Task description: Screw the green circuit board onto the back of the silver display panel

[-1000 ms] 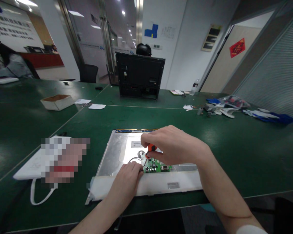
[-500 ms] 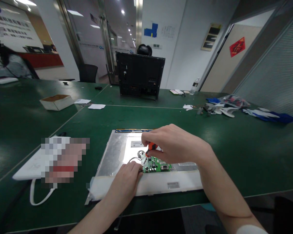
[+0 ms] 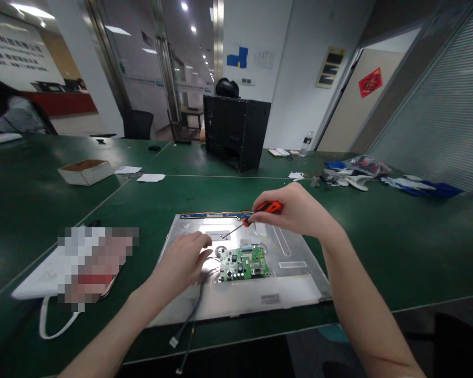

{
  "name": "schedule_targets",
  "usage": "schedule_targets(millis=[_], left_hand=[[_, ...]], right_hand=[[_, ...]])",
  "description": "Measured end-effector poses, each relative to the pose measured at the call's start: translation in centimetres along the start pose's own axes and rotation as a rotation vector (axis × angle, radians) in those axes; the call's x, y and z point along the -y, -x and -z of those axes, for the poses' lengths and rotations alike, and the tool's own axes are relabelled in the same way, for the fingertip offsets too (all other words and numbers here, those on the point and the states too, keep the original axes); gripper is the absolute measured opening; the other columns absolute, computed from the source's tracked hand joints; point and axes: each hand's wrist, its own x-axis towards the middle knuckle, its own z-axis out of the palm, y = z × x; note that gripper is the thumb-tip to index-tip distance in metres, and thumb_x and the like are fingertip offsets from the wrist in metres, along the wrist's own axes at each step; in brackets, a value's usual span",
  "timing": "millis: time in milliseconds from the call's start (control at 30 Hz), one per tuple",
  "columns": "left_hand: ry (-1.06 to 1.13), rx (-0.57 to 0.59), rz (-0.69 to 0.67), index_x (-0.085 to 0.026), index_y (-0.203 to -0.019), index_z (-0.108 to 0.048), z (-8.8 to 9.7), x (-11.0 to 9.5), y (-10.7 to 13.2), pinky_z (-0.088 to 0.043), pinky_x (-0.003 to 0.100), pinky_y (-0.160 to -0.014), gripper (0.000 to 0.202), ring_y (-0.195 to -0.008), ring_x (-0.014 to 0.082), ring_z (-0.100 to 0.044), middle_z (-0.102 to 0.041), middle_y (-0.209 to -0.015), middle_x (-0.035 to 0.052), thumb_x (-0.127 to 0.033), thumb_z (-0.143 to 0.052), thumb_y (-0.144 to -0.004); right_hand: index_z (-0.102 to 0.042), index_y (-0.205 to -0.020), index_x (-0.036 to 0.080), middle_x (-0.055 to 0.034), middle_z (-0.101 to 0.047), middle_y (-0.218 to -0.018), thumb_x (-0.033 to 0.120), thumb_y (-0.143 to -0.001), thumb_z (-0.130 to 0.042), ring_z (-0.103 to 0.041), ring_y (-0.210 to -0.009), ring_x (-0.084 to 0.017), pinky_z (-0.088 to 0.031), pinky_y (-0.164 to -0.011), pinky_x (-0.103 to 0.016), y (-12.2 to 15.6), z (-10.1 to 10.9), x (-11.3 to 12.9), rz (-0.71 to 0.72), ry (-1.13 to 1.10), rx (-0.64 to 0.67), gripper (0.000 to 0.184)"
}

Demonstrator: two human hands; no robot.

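Note:
My right hand [image 3: 295,210] is closed around the orange and black handle of a screwdriver [image 3: 268,208], its shaft slanting down to the left. The tip is over the upper part of a silver display panel [image 3: 291,239], by a small speck I cannot make out. Thumb and fingers apart, my left hand [image 3: 185,254] hovers just left of the tip, over the panel's left part. Below the tip, a green circuit board [image 3: 244,262] lies on the panel. Dark cables [image 3: 199,302] run from the board's left side over the panel's front edge.
A black monitor housing [image 3: 236,131] stands at the back, where another person is partly hidden. On the left are a white device [image 3: 39,275] with a cable and an open box [image 3: 86,172]. Bags, gloves and small parts [image 3: 350,173] lie at right; a bottle [image 3: 306,143] stands behind.
My right hand has raised the screwdriver off the circuit board, its shaft now slanting left. My left hand has moved up and left, uncovering the cables. The black housing at the back has turned.

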Motion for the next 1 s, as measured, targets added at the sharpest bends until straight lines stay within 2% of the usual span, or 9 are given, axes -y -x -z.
schedule_targets(millis=[100, 200, 300, 367, 467, 633, 800, 900, 1000], left_hand=[[0.003, 0.056, -0.016, -0.018, -0.095, -0.061, -0.8, 0.9, -2.8, -0.044, 0.032, -0.076, 0.015, -0.088, 0.0225, -0.061, -0.066, -0.097, 0.0071, -0.020, -0.048, -0.089], [0.038, 0.068, 0.005, -0.017, -0.101, -0.061, -2.6, 1.8, -5.1, -0.044, 0.031, -0.077, 0.019, -0.090, 0.0221, -0.061, -0.067, -0.101, 0.0083, -0.019, -0.052, -0.084], [0.105, 0.142, 0.028, -0.016, -0.101, -0.061, -4.1, 2.3, -6.6, -0.043, 0.027, -0.069, 0.021, -0.079, 0.0193, -0.061, -0.067, -0.091, 0.0063, -0.020, -0.055, -0.081], [0.110, 0.147, 0.025, -0.015, -0.096, -0.062, -4.6, 2.4, -7.1, -0.042, 0.027, -0.068, 0.018, -0.077, 0.0190, -0.060, -0.066, -0.088, 0.0066, -0.020, -0.056, -0.079], [0.118, 0.138, -0.003, -0.015, -0.087, -0.063, -4.8, 2.4, -7.2, -0.041, 0.026, -0.066, 0.013, -0.075, 0.0184, -0.058, -0.064, -0.084, 0.0061, -0.021, -0.054, -0.080], [0.160, 0.143, -0.032, -0.016, -0.081, -0.064, -4.9, 2.9, -7.1, -0.039, 0.026, -0.065, 0.014, -0.072, 0.0177, -0.057, -0.064, -0.079, 0.0046, -0.020, -0.051, -0.082], [0.209, 0.107, -0.030, -0.016, -0.080, -0.064, -4.2, 3.3, -7.9, -0.040, 0.025, -0.065, 0.014, -0.073, 0.0170, -0.058, -0.065, -0.079, 0.0039, -0.016, -0.050, -0.081], [0.287, 0.120, -0.089, -0.015, -0.081, -0.063, -3.7, 2.2, -8.9, -0.041, 0.024, -0.064, 0.011, -0.070, 0.0155, -0.057, -0.065, -0.078, 0.0035, -0.018, -0.052, -0.082], [0.351, 0.167, -0.217, -0.015, -0.085, -0.062, -4.0, -0.1, -10.1, -0.043, 0.023, -0.064, 0.010, -0.070, 0.0142, -0.057, -0.065, -0.082, 0.0040, -0.016, -0.053, -0.082]], right_hand=[[-0.072, -0.079, 0.017, -0.0020, -0.066, -0.069, 0.047, -0.081, -0.062, -0.054, -0.059, -0.011, -0.038, -0.056, -0.025, 0.1, -1.7, -4.6, -0.148, -0.267, -0.181, 0.032], [-0.069, -0.081, 0.013, 0.0008, -0.057, -0.054, 0.049, -0.072, -0.069, -0.049, -0.048, -0.011, -0.039, -0.048, -0.024, 0.1, -4.7, -9.0, -0.359, -0.635, -0.274, 0.037], [-0.067, -0.081, 0.012, 0.0021, -0.054, -0.048, 0.052, -0.072, -0.068, -0.048, -0.044, -0.010, -0.039, -0.045, -0.024, 0.5, -7.5, -11.9, -0.404, -0.735, -0.288, 0.040], [-0.066, -0.080, 0.013, 0.0031, -0.053, -0.047, 0.053, -0.072, -0.067, -0.046, -0.042, -0.010, -0.039, -0.043, -0.023, 0.9, -8.8, -13.1, -0.427, -0.791, -0.310, 0.040], [-0.064, -0.084, 0.015, 0.0047, -0.052, -0.047, 0.054, -0.074, -0.066, -0.045, -0.042, -0.009, -0.038, -0.041, -0.021, 1.6, -10.1, -14.1, -0.468, -0.882, -0.346, 0.040], [-0.063, -0.084, 0.016, 0.0056, -0.051, -0.050, 0.053, -0.072, -0.070, -0.044, -0.042, -0.008, -0.036, -0.040, -0.021, 2.2, -10.9, -14.7, -0.504, -1.011, -0.373, 0.040], [-0.063, -0.082, 0.018, 0.0027, -0.061, -0.062, 0.053, -0.067, -0.074, -0.044, -0.043, -0.006, -0.034, -0.039, -0.019, 2.2, -11.3, -14.8, -0.521, -1.120, -0.416, 0.040], [-0.062, -0.080, 0.018, 0.0019, -0.064, -0.067, 0.053, -0.065, -0.075, -0.042, -0.041, -0.005, -0.033, -0.038, -0.019, 2.1, -11.3, -15.0, -0.535, -1.183, -0.454, 0.040], [-0.062, -0.080, 0.019, 0.0014, -0.064, -0.067, 0.053, -0.066, -0.075, -0.043, -0.041, -0.005, -0.034, -0.037, -0.019, 2.1, -11.1, -15.4, -0.549, -1.231, -0.488, 0.039]])
